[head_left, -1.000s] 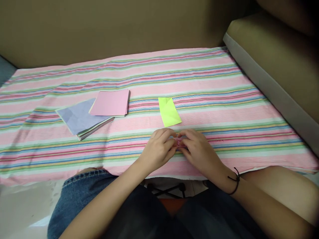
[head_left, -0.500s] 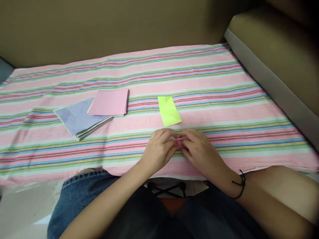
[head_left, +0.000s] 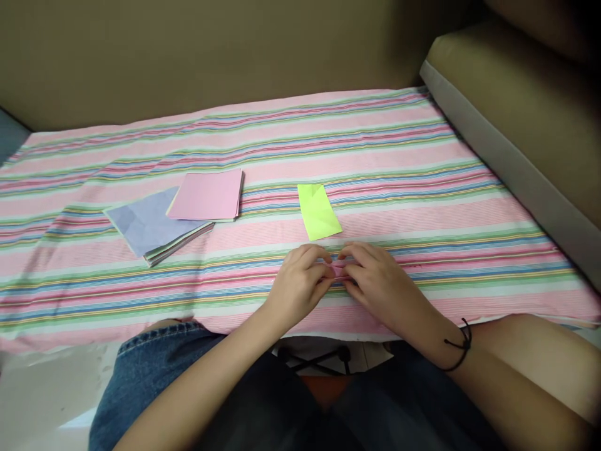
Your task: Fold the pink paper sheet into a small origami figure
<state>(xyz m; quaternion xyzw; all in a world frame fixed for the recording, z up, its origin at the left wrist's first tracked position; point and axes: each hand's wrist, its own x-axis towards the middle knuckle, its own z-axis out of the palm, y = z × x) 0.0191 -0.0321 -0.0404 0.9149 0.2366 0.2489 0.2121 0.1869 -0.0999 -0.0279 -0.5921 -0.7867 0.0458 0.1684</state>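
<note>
Small pink piece (head_left: 337, 270), folded paper by the look of it, on or just above the near part of the striped cloth (head_left: 399, 222), in the narrow gap between both sets of fingertips; mostly covered, fold shape unreadable. Left hand (head_left: 299, 279): fingers curled in, thumb and fingertips pinched on the left end. Right hand (head_left: 381, 282): mirrored, apparently clamped on the right end, exact contact partly hidden. Changed over the last second: very little. Slight outward shift of the right hand, black cord bracelet (head_left: 464, 346) along with it; gap a touch wider, bit more pink showing. Reading: same piece under fine two-handed finger work, likely no release. Just beyond the fingertips: yellow-green paper (head_left: 319, 212), creased, lying flat, untouched, unmoved. Farther out, to the left: pink-topped stack (head_left: 206, 195) of square sheets, partly over a bluish-purple-topped stack (head_left: 146, 222); both unmoved. Far right: brown padded block (head_left: 521, 119) against the cloth edge.
</note>
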